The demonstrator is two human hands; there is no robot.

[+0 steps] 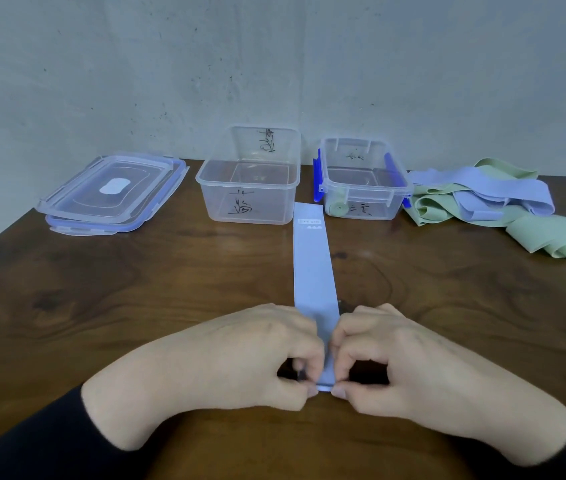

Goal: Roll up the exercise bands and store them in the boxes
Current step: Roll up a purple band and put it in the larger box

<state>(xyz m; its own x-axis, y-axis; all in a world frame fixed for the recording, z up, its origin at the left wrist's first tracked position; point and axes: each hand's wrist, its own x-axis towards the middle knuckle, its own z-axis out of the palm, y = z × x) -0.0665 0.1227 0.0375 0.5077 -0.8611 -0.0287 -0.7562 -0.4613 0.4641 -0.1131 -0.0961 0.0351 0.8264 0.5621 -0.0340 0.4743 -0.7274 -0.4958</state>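
A pale blue exercise band (313, 268) lies flat and straight on the wooden table, running from between the two boxes toward me. My left hand (261, 351) and my right hand (385, 355) pinch its near end from either side, where a small fold begins. A larger clear box (212, 188) stands at the back centre with nothing in it. A smaller clear box (399, 199) with blue clips stands to its right and holds one rolled green band (337, 209). A heap of loose green and blue bands (489, 206) lies at the far right.
Two clear lids with blue rims (112, 195) are stacked at the back left. A grey wall runs behind the table (136, 289). The table's left edge slants away at the left.
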